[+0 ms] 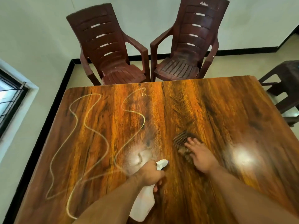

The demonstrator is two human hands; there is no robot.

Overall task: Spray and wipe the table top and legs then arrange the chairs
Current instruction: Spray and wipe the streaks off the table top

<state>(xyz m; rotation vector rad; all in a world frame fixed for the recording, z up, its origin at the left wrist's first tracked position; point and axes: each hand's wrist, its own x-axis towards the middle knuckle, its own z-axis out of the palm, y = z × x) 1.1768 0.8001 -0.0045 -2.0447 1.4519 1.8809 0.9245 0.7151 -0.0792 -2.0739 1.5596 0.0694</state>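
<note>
The left hand [149, 173] grips a white spray bottle [143, 206] above the near middle of the desk [218, 110], fingers curled round its neck. The right hand [200, 157] lies flat at the desk's middle, fingers spread over a dark patch [182, 140] too blurred to name. A pale wavy streak [103, 138] crosses the desk's left half. A left chair [106, 50] and a right chair [191, 46] stand at the desk's far edge.

Two maroon plastic armchairs [111, 50] [186, 46], one dark plastic stool [284, 81], one wood-grain tabletop [218, 110], one white spray bottle [144, 206], one dark cloth [180, 139], one barred window [9, 101], two hands, left hand [149, 173], right hand [201, 156]
</note>
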